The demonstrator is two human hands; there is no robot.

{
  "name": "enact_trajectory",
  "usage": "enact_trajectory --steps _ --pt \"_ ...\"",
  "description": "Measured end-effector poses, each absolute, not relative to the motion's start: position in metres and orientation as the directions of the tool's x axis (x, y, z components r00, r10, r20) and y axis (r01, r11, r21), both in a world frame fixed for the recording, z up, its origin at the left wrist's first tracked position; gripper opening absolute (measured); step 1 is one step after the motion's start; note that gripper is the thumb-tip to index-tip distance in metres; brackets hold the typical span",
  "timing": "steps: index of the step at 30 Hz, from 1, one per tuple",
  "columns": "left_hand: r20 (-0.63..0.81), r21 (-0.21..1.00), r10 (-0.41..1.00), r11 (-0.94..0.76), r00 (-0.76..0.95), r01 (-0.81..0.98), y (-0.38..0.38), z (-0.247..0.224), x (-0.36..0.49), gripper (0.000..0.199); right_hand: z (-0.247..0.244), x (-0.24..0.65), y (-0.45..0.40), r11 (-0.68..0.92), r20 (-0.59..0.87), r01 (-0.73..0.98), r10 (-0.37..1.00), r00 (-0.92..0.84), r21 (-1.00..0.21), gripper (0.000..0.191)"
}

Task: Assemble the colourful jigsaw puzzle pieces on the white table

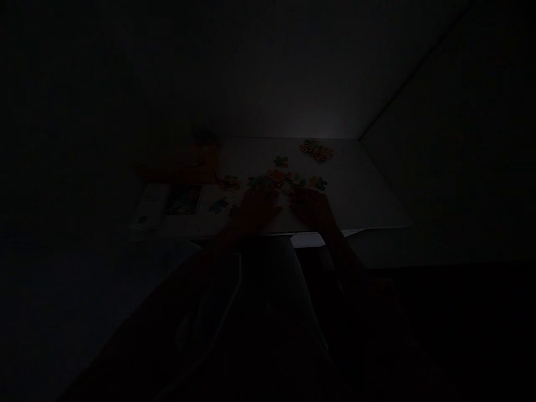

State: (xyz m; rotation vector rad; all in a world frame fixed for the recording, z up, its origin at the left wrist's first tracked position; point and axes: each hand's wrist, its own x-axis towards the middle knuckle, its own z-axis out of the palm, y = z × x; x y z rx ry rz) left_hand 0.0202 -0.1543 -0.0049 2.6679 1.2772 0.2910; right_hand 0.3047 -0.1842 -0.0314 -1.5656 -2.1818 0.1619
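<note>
The picture is very dark. My left hand (258,207) lies low over the white table, fingers stretched forward onto joined jigsaw pieces (276,177), its thumb held apart. From the right, my right hand (312,207) reaches in with fingers extended towards the same pieces; its fingertips are dim against them. No piece can be made out inside either hand. Loose jigsaw pieces lie around: a green one (280,161) above, a cluster (318,183) by my right hand, orange ones (230,182) and a bluish one (218,205) left of my left hand.
A pile of jigsaw pieces (317,150) sits at the table's back right. On the left are an orange box (180,166), a picture card (183,200) and a white packet or box (149,205). A wall (293,84) rises behind the table (360,195).
</note>
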Motion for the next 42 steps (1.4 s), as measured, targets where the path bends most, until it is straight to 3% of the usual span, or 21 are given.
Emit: enact_trajectory --steps 3,10,16,21,27,31,38,42 --pt "0.127 0.229 0.842 -0.54 0.525 0.81 -0.131 -0.007 0.016 0.064 -0.032 0.302 -0.186 0.329 0.322 0.869 0.923 -0.212 -0.37 0.041" --pt "0.067 0.198 0.926 -0.378 0.372 0.904 -0.079 -0.007 -0.001 0.097 -0.035 0.3 -0.186 0.288 0.293 0.882 0.939 -0.183 -0.373 0.052" --pt "0.073 0.223 0.845 -0.532 0.53 0.817 -0.066 -0.007 0.006 0.069 -0.035 0.3 -0.185 0.273 0.286 0.89 0.943 -0.172 -0.365 0.056" --pt "0.039 0.26 0.742 -0.654 0.669 0.71 -0.072 -0.01 0.014 0.07 -0.04 0.302 -0.184 0.309 0.328 0.868 0.927 -0.183 -0.388 0.058" --pt "0.036 0.169 0.888 -0.457 0.458 0.873 -0.065 -0.009 0.01 0.091 -0.046 0.303 -0.182 0.321 0.36 0.866 0.915 -0.18 -0.382 0.059" --pt "0.006 0.105 0.933 -0.36 0.361 0.927 -0.06 0.002 0.002 0.088 -0.048 0.304 -0.182 0.327 0.362 0.864 0.913 -0.186 -0.383 0.054" --pt "-0.049 0.1 0.857 -0.507 0.513 0.856 -0.081 0.014 0.006 0.077 -0.047 0.305 -0.18 0.306 0.338 0.873 0.924 -0.177 -0.379 0.054" --pt "-0.036 0.08 0.892 -0.447 0.45 0.891 -0.076 0.014 -0.001 0.081 -0.041 0.303 -0.182 0.312 0.321 0.873 0.927 -0.194 -0.375 0.044"
